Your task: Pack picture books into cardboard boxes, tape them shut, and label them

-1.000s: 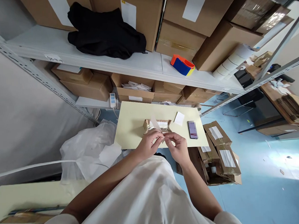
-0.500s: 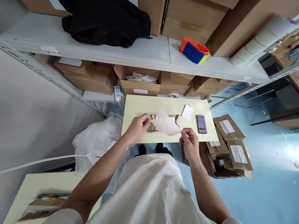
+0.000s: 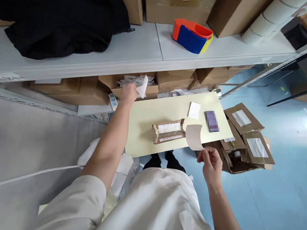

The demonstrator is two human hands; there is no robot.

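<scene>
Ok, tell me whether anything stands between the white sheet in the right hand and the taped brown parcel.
Nothing visible does. The white sheet, pinched by the right hand, appears just beside the right end of the brown parcel. The white card lies beyond, the phone farther right.

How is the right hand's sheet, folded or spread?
Spread, slightly curved: the sheet shows its broad face, one corner pinched by the right hand.

Hands, two: left hand (image 3: pixel 129 93), right hand (image 3: pixel 211 160). Held papers, two: white slip (image 3: pixel 142 87), upper centre; pale sheet (image 3: pixel 194 137), right of centre. Centre: table (image 3: pixel 155 108), one; taped parcel (image 3: pixel 169 131), one; white card (image 3: pixel 194 110), one; phone (image 3: pixel 212 121), one. Upper left: black garment (image 3: pixel 69 26), one. Upper right: three-coloured holder (image 3: pixel 192 37), one.
</scene>
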